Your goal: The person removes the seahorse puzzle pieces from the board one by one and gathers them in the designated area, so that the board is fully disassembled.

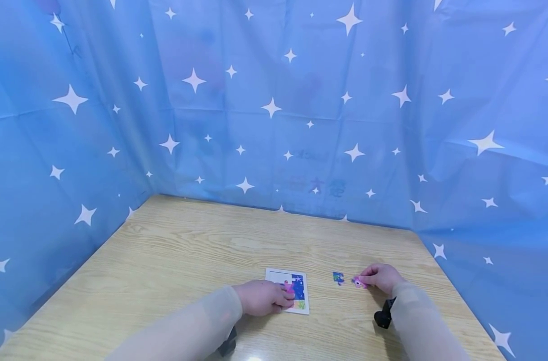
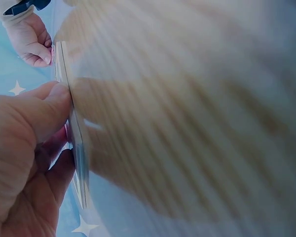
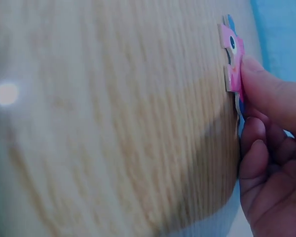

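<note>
My left hand (image 1: pixel 261 297) rests over the lower left part of a white-framed jigsaw board (image 1: pixel 301 311), covering some of it. In the left wrist view the thumb and fingers (image 2: pixel 64 165) touch the board spread apart, and something pink shows between them. Blue, pink and yellow-green pieces show in the frame's right side. My right hand (image 1: pixel 382 277) pinches the edge of a pink puzzle piece (image 3: pixel 234 74) with an eye printed on it, low at the tabletop; its other fingers are curled. Just left of it lies a blue-green puzzle piece (image 1: pixel 338 277).
The pale wooden table (image 1: pixel 188 240) runs back to a blue curtain (image 1: pixel 274 130) with white stars, which also stands along both sides. A black wrist device (image 1: pixel 384 315) sits under the right wrist, another (image 1: pixel 228 343) under the left.
</note>
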`<state>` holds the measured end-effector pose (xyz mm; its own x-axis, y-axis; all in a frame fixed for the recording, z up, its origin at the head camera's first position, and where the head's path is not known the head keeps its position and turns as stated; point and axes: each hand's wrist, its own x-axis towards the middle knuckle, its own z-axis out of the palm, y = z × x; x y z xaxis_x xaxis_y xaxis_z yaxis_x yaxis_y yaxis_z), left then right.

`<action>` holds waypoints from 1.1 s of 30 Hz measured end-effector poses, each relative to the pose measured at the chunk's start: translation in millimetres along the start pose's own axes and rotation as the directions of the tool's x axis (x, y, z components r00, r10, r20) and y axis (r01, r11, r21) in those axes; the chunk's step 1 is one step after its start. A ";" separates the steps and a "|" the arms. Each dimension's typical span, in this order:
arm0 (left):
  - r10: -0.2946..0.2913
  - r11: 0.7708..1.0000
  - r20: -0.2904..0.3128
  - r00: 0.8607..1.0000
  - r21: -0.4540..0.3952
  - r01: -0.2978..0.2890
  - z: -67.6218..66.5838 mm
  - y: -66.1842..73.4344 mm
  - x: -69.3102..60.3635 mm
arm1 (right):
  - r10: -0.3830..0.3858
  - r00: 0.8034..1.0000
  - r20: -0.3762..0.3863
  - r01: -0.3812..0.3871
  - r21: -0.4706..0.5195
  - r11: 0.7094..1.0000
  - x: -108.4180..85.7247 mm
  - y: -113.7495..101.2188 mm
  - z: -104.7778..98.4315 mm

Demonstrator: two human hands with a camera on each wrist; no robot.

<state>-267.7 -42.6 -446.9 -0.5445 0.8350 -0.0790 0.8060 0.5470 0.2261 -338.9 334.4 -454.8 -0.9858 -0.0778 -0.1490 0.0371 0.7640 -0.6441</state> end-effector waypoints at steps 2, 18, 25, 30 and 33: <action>0.006 1.000 -0.001 1.000 0.008 -0.006 0.1 -0.3 0.4 | 0.010 1.000 -0.017 -0.009 0.006 1.000 0.1 0.6 1.2; 0.001 1.000 0.005 1.000 0.008 -0.001 -0.4 0.3 -0.1 | -0.080 0.997 -0.001 0.080 0.063 0.995 0.2 -62.4 28.6; 0.008 1.000 0.000 1.000 0.004 -0.008 -1.5 0.8 -0.3 | -0.158 0.987 0.025 0.156 0.061 0.986 6.9 -95.3 62.9; 0.014 1.000 -0.001 1.000 -0.007 -0.014 -3.3 2.0 -1.1 | -0.229 0.967 0.112 0.228 0.024 0.973 6.7 -112.0 84.0; 0.030 1.000 -0.009 1.000 0.009 -0.030 -3.7 1.6 -0.9 | -0.275 0.944 0.181 0.279 0.003 0.960 8.1 -117.0 93.7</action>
<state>-266.7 -42.6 -442.9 -0.5221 0.8505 -0.0637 0.8239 0.5223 0.2199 -335.9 184.4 -451.0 -0.9113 -0.3995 -0.0998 -0.2386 0.7099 -0.6627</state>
